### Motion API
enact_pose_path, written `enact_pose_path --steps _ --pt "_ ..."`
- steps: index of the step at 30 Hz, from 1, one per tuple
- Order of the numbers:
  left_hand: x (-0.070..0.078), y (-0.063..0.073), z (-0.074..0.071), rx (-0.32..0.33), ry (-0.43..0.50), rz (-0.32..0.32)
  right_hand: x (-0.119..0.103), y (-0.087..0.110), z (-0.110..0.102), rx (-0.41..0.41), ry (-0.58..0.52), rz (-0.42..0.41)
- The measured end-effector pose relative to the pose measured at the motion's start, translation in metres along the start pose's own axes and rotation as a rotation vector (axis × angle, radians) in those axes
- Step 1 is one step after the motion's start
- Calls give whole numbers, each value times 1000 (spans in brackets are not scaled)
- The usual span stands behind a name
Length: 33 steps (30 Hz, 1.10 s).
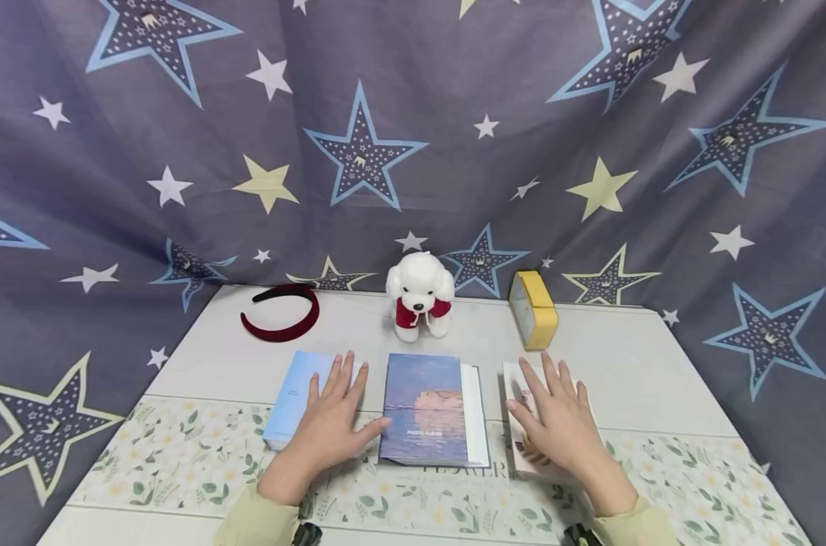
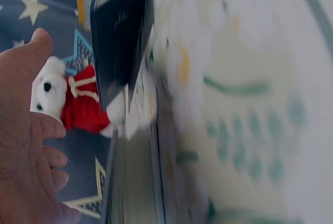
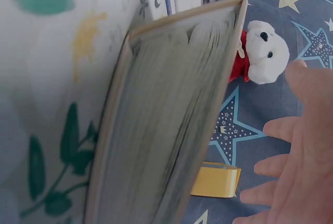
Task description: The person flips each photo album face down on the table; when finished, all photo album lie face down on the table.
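Observation:
My left hand (image 1: 332, 428) hovers with fingers spread over the right side of a light blue book (image 1: 291, 398); its thumb reaches toward the photo album (image 1: 422, 402) in the middle. That album has a seascape cover, with a white strip and dark edge showing at its right. On the other side, my right hand (image 1: 564, 428) is spread above a pale album (image 1: 519, 440), covering much of its cover. Both wrist views show straight fingers holding nothing, with a gap to the books. Thick page edges of the pale album (image 3: 156, 115) fill the right wrist view.
A white plush dog (image 1: 418, 284) in a red top stands behind the middle album. A dark red headband (image 1: 290, 332) lies back left, and a yellow box-like object (image 1: 538, 315) stands back right. Star-patterned cloth (image 1: 453, 197) hangs behind the table (image 1: 658, 379).

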State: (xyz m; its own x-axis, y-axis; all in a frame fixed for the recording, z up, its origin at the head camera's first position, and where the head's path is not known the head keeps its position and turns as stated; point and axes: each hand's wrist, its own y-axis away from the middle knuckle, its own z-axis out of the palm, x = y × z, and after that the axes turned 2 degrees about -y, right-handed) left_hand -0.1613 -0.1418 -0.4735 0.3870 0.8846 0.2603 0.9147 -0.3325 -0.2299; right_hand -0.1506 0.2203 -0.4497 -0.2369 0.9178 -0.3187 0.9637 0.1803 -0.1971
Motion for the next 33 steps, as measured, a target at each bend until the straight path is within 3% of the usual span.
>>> enact_pose_path --steps 19,33 --pt "75 -38 11 -133 33 248 27 31 -14 -5 -8 69" --pt "144 -64 29 -331 39 386 46 57 -24 -118 -118 279"
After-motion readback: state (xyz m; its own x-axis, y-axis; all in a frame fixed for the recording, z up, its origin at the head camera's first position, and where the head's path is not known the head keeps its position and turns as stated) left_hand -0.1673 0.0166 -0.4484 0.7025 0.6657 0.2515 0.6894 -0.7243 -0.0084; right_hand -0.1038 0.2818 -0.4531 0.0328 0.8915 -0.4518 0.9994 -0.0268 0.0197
